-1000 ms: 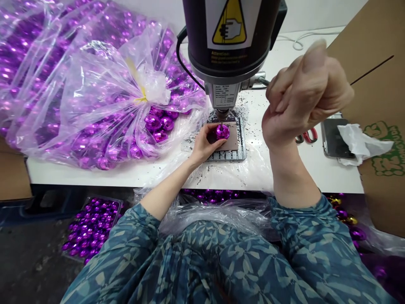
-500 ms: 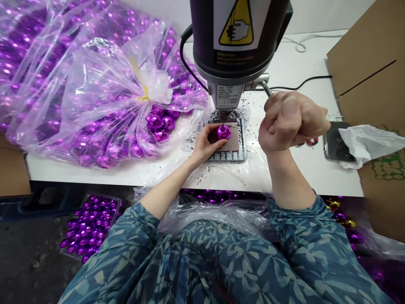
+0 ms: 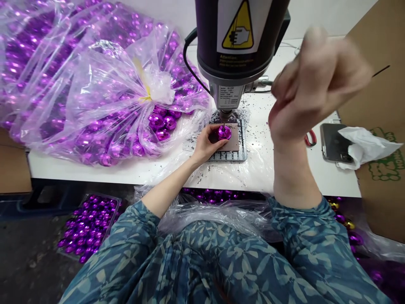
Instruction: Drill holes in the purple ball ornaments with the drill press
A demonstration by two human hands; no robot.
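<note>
1. Two hands are busy at the table (image 3: 95, 175): the left hand (image 3: 205, 143) pinches a faceted purple ball (image 3: 225, 133) between thumb and fingers.
2. That ball sits on a brown pad (image 3: 233, 143) over a metal base plate (image 3: 243, 147), right under the bit (image 3: 224, 126); how far the tip goes in, I cannot tell.
3. At two o'clock from the ball, the right hand (image 3: 311, 88), blurred, is curled closed around the lever (image 3: 266, 83) of the drill press (image 3: 234, 63), whose body rises at twelve.
4. At ten o'clock lies a tied clear bag (image 3: 95, 93) of similar balls; at eight, below the table, a tray (image 3: 116, 210) holds more.
5. Out at three o'clock are a red loop handle (image 3: 313, 138), a dark phone (image 3: 335, 143) and crumpled tissue (image 3: 370, 141).
</note>
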